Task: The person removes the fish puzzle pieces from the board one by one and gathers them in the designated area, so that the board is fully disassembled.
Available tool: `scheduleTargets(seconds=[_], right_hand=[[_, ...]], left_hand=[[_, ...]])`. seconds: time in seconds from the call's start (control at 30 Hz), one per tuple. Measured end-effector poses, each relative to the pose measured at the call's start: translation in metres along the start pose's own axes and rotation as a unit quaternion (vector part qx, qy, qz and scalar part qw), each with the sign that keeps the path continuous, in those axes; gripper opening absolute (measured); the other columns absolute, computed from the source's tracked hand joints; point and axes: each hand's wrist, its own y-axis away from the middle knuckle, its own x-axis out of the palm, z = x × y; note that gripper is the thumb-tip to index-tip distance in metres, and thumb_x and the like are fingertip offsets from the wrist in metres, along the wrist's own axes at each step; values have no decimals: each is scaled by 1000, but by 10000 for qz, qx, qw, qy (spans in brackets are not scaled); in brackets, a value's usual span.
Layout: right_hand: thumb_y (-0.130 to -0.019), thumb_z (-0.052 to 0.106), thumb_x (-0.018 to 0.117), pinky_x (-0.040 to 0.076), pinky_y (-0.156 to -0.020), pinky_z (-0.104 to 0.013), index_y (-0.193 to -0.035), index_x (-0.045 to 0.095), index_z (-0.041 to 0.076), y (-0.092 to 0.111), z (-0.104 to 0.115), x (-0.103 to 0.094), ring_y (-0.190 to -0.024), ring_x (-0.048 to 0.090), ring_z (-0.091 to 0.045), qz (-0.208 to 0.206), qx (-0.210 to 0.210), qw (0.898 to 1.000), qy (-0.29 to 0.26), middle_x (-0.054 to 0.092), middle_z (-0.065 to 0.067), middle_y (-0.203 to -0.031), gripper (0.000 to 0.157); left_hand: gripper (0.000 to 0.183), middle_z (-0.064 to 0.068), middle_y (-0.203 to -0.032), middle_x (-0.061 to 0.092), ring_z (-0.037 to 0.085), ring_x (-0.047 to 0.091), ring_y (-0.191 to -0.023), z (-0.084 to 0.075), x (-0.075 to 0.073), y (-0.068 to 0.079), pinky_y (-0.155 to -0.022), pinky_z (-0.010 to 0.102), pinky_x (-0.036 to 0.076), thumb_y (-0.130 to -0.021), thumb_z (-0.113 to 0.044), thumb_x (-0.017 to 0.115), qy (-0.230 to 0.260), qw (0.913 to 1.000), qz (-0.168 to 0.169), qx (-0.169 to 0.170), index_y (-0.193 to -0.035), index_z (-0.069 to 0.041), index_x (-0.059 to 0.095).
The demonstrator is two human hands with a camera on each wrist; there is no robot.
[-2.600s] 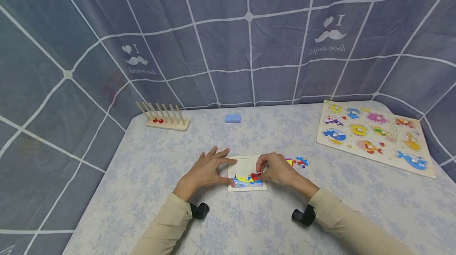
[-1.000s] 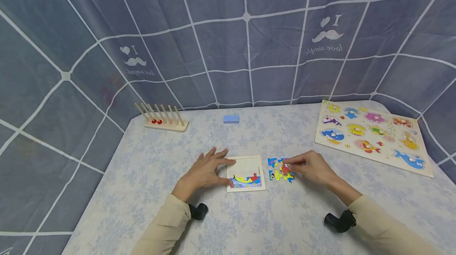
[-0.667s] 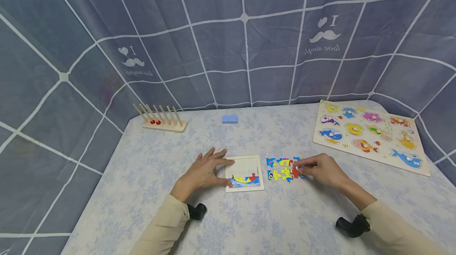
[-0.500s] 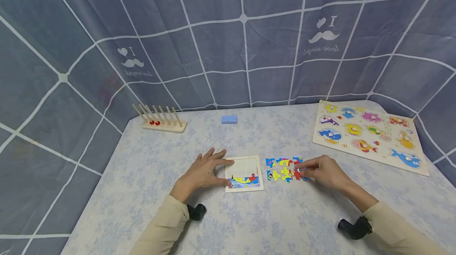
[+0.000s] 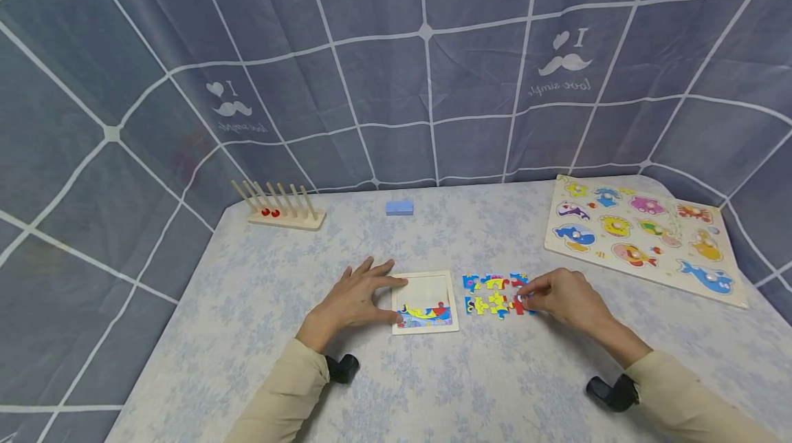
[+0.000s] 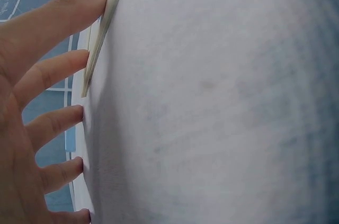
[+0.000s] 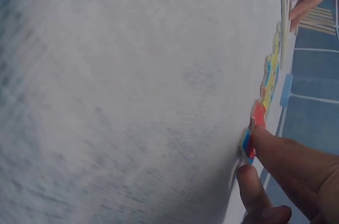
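Note:
My left hand spreads its fingers at the left side of a wooden puzzle frame; thumb and index finger touch its edge. Joined pieces with a yellow, red and blue picture fill the frame's lower part, and bare wood shows above. To its right, two rows of loose jigsaw pieces lie on the cloth. At their right end my right hand pinches a red and blue puzzle piece between thumb and finger, low over the table. The fingers partly hide this piece.
A peg board with red figures and animals, a knobbed animal puzzle board, lies at the back right. A wooden peg rack with two red beads stands at the back left. A blue block lies near the curtain.
My right hand has let go of a red piece in the frame and moved right to the loose pieces, where it now pinches one. The left hand keeps its place at the frame.

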Motion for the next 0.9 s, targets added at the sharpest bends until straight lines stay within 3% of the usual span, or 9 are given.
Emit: scheduleTargets(seconds=[0.13, 0.9], right_hand=[[-80, 14, 79, 40, -60, -31, -91, 81, 15, 1, 0, 1, -71, 55, -13, 34, 78, 9999, 54, 74, 0, -89, 12], [-82, 21, 79, 41, -60, -31, -95, 81, 18, 3, 0, -1, -78, 61, -10, 80, 4, 9998, 155, 75, -3, -97, 13]], left_hand=[[69, 3, -158, 34, 38, 17, -147, 0, 0, -1, -112, 68, 13, -75, -55, 80, -32, 10000, 13, 1, -136, -29, 62], [69, 2, -157, 34, 38, 17, -148, 2, 1, -1, -112, 68, 13, -74, -54, 80, 2, 10000, -11, -6, -136, -29, 62]])
